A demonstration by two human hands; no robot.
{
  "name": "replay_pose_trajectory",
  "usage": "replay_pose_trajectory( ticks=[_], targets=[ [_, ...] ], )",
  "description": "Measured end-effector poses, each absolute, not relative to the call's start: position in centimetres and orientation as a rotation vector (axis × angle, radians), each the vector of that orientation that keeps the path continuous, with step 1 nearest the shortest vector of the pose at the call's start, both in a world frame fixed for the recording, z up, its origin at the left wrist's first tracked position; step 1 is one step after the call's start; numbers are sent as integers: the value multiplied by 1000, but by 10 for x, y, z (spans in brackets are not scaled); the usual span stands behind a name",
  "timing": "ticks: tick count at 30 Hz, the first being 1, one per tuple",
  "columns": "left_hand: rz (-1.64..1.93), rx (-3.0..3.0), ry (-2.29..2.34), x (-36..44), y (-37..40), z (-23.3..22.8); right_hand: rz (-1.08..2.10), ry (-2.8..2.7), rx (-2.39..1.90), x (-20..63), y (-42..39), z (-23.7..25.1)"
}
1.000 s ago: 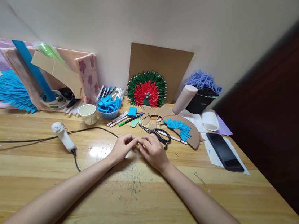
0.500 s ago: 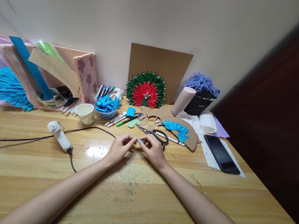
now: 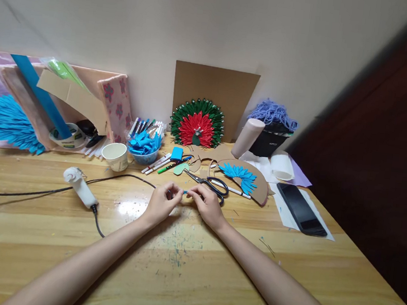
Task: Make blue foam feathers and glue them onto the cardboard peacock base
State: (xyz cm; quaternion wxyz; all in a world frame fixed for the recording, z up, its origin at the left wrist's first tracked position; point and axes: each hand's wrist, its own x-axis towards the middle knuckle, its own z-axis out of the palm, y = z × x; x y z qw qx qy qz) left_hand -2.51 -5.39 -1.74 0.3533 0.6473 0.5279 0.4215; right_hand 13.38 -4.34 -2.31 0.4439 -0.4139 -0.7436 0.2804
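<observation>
Between my two hands is a small blue strip, mostly covered by fingertips. My left hand pinches one end of it, and my right hand pinches the other. Just behind my right hand lie black-handled scissors, their blades pointing left. Beyond them a fan-shaped piece of cardboard carries a half ring of blue petal-like pieces. More blue pieces fill a clear bowl at the back left of my hands.
A white glue gun with a black cord lies left. Further back are a paper cup, markers, a red and green peacock craft and a pink cylinder. A phone rests on paper at right.
My fingertips have drawn slightly apart along the blue strip. The rest of the table looks the same, with only a small shift of the camera.
</observation>
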Motion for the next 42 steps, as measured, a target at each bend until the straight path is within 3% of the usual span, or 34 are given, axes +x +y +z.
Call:
replay_pose_trajectory(
  ticks=[30,36,42],
  targets=[
    [1168,1547,1371,-26,-52,-23,928,-1602,-1062,134,-39,-30],
    [1212,1479,1387,-28,-50,-26,840,-1486,-1092,135,-38,-29],
    [1162,1511,1349,-27,-52,-22,569,-1777,-977,133,-49,-16]
  ],
)
